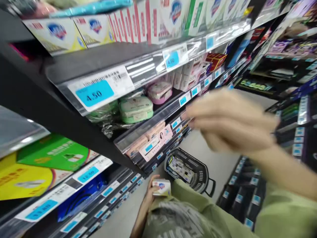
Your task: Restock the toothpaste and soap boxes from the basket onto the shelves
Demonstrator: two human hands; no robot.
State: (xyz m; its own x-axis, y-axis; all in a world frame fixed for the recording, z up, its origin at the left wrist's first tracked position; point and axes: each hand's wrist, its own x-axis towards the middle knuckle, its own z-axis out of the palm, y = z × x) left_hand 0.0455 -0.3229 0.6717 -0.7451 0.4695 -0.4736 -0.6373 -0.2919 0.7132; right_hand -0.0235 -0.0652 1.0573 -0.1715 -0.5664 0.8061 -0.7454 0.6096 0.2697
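In the head view, a small soap box (163, 187) is held by the left hand (150, 190) low before the shirt (177, 216), its long side lying crosswise, below and left of the blurred right hand (230, 122), whose grip cannot be told.

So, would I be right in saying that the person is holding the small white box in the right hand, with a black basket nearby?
Not quite: the head view shows the small white box in the left hand, not the right hand. The black basket is indeed nearby.
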